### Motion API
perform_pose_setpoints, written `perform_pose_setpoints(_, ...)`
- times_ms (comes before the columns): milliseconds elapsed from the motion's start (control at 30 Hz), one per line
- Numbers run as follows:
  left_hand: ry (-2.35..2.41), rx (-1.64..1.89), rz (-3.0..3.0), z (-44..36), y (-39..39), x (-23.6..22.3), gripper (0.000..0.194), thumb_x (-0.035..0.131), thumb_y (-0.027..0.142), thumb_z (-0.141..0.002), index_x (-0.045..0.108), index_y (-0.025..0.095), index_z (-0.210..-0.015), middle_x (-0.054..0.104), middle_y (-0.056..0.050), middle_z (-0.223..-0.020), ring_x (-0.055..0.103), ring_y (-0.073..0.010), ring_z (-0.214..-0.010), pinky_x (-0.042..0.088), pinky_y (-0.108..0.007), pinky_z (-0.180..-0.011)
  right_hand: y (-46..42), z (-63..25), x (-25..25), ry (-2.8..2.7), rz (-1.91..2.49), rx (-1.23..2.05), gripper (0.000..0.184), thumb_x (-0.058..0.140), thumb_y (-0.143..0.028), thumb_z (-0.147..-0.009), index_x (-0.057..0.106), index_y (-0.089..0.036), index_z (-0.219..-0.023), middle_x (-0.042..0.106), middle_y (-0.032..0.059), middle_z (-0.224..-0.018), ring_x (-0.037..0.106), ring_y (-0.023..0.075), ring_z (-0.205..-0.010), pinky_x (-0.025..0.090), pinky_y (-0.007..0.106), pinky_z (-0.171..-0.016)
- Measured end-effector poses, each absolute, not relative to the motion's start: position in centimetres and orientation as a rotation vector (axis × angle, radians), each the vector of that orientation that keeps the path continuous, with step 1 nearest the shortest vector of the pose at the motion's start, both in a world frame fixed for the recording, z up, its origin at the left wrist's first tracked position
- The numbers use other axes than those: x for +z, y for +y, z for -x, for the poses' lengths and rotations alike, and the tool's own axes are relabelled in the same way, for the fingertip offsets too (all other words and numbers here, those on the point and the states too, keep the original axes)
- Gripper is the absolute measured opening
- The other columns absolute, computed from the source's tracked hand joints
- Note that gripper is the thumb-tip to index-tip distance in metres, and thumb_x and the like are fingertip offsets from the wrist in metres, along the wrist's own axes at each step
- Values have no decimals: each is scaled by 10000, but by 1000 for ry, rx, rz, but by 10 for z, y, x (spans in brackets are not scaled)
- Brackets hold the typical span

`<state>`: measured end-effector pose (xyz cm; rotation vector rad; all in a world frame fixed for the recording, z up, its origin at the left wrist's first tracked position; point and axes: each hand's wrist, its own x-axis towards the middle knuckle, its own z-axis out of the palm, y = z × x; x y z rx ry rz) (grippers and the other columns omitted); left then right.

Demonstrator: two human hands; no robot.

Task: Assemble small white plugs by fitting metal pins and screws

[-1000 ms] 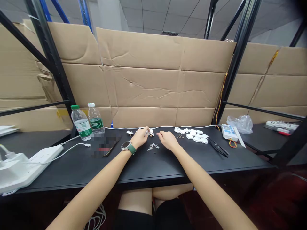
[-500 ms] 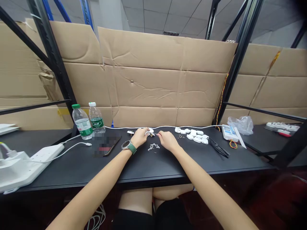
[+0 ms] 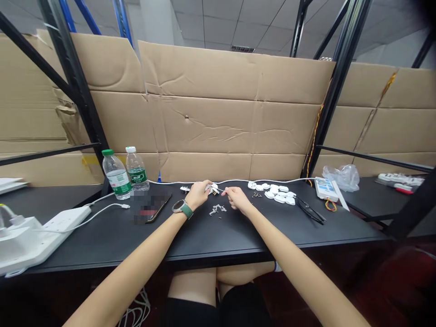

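My left hand (image 3: 198, 194), with a watch on its wrist, is closed in a pinch on a small white plastic part, mostly hidden by the fingers. Another white piece with brass prongs (image 3: 214, 189) lies just beyond the fingertips. From the right, my right hand (image 3: 237, 200) pinches the end of a thin, pale rod (image 3: 218, 189), which looks like a slim screwdriver and points at the left fingertips. Small grey-white plastic bits (image 3: 217, 209) lie in front of the hands. Left of my left hand is a small part with metal pins (image 3: 185, 189).
White plastic casings (image 3: 279, 198), small brass pieces (image 3: 256, 195) and black tweezers (image 3: 309, 210) lie to the right. Two water bottles (image 3: 117, 175) and a phone (image 3: 158, 209) stand and lie left. A power strip (image 3: 64, 227) sits at far left. Cardboard (image 3: 211, 127) walls the back.
My right hand has shifted slightly and its fingers have loosened a little, so more of the rod shows. My left hand stays nearly in place.
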<state>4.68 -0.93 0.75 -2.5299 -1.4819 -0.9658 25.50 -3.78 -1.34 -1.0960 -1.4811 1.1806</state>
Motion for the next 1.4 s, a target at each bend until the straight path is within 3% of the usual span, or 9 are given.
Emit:
perform_pose_setpoints(100,-1469,-989,2522,-49,-10,8,290,564,169,-938,703,197,-1191,785,-76,-1060,735,-234,-977,529,-305,-900,-40,-257,-13,-1369,983,1364,351,543,-526,-953,569,-192,-844,229,-128,-514,118,53,-401,127,201,-393)
perform_pose_setpoints(200,-1484,-956,2524,-51,-9,4,306,562,170,-943,690,185,-1221,780,-88,-1077,728,-244,-1003,528,-324,-922,-39,-259,-14,-1395,1023,1347,347,537,-530,-948,555,-200,-839,223,-128,-511,132,59,-405,140,201,-396)
perform_pose_setpoints(300,-1535,-953,2506,-51,-5,-2,308,566,173,-939,696,167,-1218,774,-107,-1099,723,-256,-1018,526,-348,-947,-36,-259,-17,-1552,1143,1056,222,588,-431,-913,540,-221,-859,357,-97,-526,297,92,-430,273,215,-447)
perform_pose_setpoints(400,-1558,-990,2505,-49,-2,-5,304,576,177,-934,702,168,-1211,768,-109,-1142,716,-252,-1051,521,-345,-970,-33,-259,-19,-1734,1170,646,113,640,-277,-848,540,-227,-869,565,-43,-683,523,143,-624,421,256,-629)
perform_pose_setpoints(500,-1583,-1022,2505,-46,-2,-4,303,588,186,-931,704,166,-1209,765,-102,-1167,707,-256,-1081,517,-343,-976,-33,-261,-19,-1900,1100,392,47,615,-212,-861,576,-216,-888,664,6,-847,602,176,-806,443,285,-776)
perform_pose_setpoints(567,-1590,-1039,2512,-45,-3,-1,304,586,189,-930,708,165,-1207,773,-95,-1144,714,-254,-1056,520,-340,-962,-34,-262,-18,-1965,1093,335,28,583,-205,-906,608,-209,-895,689,20,-844,622,176,-803,440,280,-789)
perform_pose_setpoints(967,-1480,-1045,2626,-47,-11,6,331,558,216,-933,725,174,-1215,794,-70,-969,736,-219,-879,532,-311,-898,-35,-265,-17,-1992,1192,465,299,421,-185,-1019,710,-186,-943,693,12,-696,628,153,-670,433,237,-717)
perform_pose_setpoints(1133,-1493,-1033,2622,-48,-11,6,333,554,207,-932,723,178,-1218,790,-74,-937,732,-224,-876,528,-312,-889,-34,-263,-19,-1989,1188,469,320,385,-214,-1035,692,-188,-951,652,1,-658,601,154,-653,412,239,-704)
perform_pose_setpoints(1400,-1625,-975,2592,-43,-13,9,322,508,120,-917,707,212,-1153,774,-73,-982,728,-219,-886,521,-300,-818,-40,-261,-14,-1905,1417,329,263,466,-405,-1034,593,-224,-892,625,9,-722,569,182,-704,336,255,-655)
